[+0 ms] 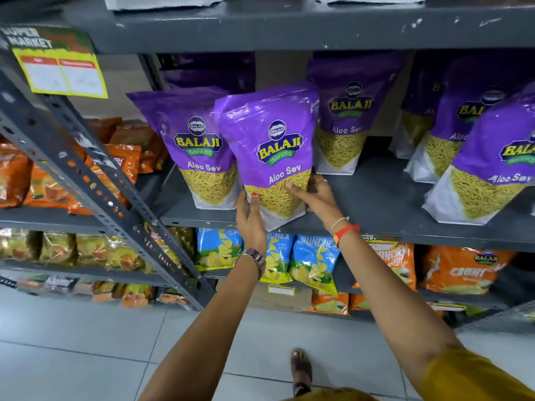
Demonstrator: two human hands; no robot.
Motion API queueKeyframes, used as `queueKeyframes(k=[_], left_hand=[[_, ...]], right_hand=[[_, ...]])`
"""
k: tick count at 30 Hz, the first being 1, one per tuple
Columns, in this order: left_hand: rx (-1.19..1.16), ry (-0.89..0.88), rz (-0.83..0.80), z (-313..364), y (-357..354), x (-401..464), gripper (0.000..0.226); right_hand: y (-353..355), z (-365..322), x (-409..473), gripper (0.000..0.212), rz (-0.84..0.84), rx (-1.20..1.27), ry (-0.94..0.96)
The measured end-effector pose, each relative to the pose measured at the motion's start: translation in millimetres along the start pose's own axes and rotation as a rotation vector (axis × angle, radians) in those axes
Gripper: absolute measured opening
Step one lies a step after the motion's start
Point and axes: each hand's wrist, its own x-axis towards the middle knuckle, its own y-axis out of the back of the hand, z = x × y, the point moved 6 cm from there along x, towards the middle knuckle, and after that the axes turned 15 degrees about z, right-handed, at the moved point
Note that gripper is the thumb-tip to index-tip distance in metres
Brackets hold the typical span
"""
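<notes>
A purple Aloo Sev packet stands upright at the front edge of the grey metal shelf, slightly tilted. My left hand grips its lower left side, thumb on the front. My right hand holds its lower right side, thumb across the see-through window and fingers behind. A second identical packet stands just left and behind it, touching. The held packet's bottom corner overhangs the shelf edge.
More Aloo Sev packets stand at the back and at the right. Blue chip bags and orange bags fill the shelf below. A slanted shelf post and orange packets lie left. Tiled floor lies below.
</notes>
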Motion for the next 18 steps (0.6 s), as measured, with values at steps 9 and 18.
queueKeyframes(k=[9, 18], left_hand=[[0.142, -0.097, -0.248, 6, -84, -5, 0.040], [0.175, -0.019, -0.437, -29, -125, -23, 0.026]], right_hand=[[81, -4, 8, 0.040, 0.431, 0.115, 0.044], [122, 25, 9, 0.053, 0.574, 0.115, -0.031]])
